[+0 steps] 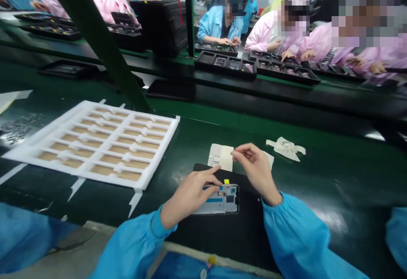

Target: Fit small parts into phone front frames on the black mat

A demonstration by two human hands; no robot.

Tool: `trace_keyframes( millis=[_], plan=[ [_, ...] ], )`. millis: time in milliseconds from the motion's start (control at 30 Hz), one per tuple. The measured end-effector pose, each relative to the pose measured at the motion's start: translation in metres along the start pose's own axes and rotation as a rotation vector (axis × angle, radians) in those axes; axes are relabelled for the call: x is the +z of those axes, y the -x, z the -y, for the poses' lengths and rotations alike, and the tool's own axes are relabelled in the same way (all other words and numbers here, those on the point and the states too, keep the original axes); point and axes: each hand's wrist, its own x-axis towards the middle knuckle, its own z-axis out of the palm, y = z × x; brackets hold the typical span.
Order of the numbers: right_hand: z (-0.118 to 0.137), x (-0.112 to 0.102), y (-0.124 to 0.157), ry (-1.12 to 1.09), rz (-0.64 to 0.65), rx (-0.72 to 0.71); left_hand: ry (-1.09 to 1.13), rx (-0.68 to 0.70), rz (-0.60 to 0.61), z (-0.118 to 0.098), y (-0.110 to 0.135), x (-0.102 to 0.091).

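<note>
A phone frame (229, 199) with its inner side up lies on a black mat (251, 224) in front of me. My left hand (190, 194) grips its far and left part, covering that end, with the index finger stretched toward the sticker sheet. A small yellow tab (227, 181) sticks out from the frame's far edge. Beyond it lies a cream sticker sheet (227, 157) with a few small silvery strips on its left part. My right hand (256, 171) is closed in a pinch at this sheet's right edge; what sits between the fingertips is too small to name.
A white foam tray (144, 181) with tan-bottomed slots is taped down on the left. Crumpled backing paper (286, 148) lies at right. A green post (104, 46) slants across the left. Behind, black trays (225, 65) with parts line a shelf, where several co-workers handle parts.
</note>
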Motion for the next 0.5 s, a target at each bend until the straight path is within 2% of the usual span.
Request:
trace_keyframes(
  millis=[67,200,267,367,433,500],
  plan=[
    [0.015,-0.007,0.025,-0.035,0.030,0.007,-0.061,0.087,-0.103,-0.006,0.014,0.005],
    [0.037,-0.018,0.061,0.061,0.095,-0.061,-0.273,0.300,-0.293,-0.022,0.037,0.019],
    [0.043,-0.021,0.070,0.132,0.120,-0.106,-0.337,0.354,-0.307,-0.029,0.045,0.021],
    [0.045,-0.022,0.079,0.225,0.156,-0.159,-0.388,0.359,-0.233,-0.036,0.054,0.017],
    [0.043,-0.021,0.083,0.274,0.156,-0.198,-0.410,0.350,-0.198,-0.036,0.058,0.013],
    [0.039,-0.018,0.087,0.310,0.135,-0.250,-0.402,0.345,-0.217,-0.033,0.062,0.011]
  ],
)
